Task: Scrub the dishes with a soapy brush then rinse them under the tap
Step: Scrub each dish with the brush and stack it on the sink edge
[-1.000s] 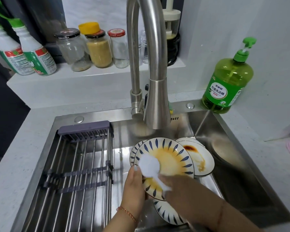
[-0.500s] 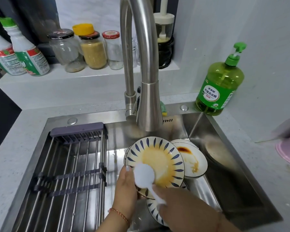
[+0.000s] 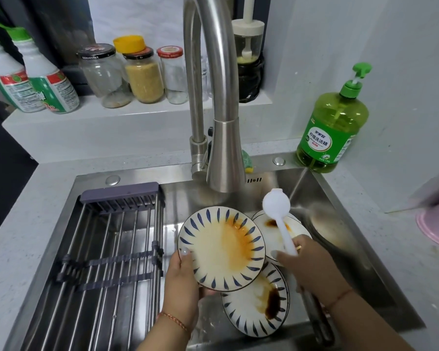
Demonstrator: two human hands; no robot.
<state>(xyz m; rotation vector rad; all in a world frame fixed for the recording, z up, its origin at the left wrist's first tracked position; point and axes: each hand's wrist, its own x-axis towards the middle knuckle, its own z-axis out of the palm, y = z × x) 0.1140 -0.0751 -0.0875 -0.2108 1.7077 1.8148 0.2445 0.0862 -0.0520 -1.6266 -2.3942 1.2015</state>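
Plate (image 3: 221, 249) greasy, breakable: hold rim firmly | left hand (image 3: 181, 287) grip pinches rim | right hand (image 3: 307, 264) grip closed round brush (image 3: 276, 206) handle, lifted clear

1. At my two o'clock, the green dish soap bottle (image 3: 333, 122) carries a round white label reading 柠檬洗洁精; the smaller print on it is too small for me to read.
2. At my ten o'clock, the two white bottles (image 3: 33, 87) have red-and-green labels, blurred beyond reading.
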